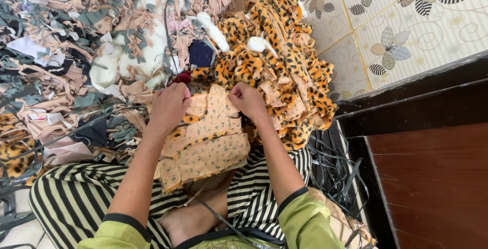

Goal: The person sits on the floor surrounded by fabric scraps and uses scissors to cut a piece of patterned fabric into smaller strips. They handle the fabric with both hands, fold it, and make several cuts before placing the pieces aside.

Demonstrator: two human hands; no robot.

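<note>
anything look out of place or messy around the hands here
Nothing looks damaged or spilled. The left hand and right hand hold a peach floral cloth piece at its top edge. The scrap heap and leopard-print pile are jumbled but simply heaped.

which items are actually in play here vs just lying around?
In play:
- left hand and right hand, each gripping the top edge of the peach floral cloth

Lying about:
- leopard-print scrap pile
- mixed scrap heap
- black strips
- white fluffy fabric
</note>
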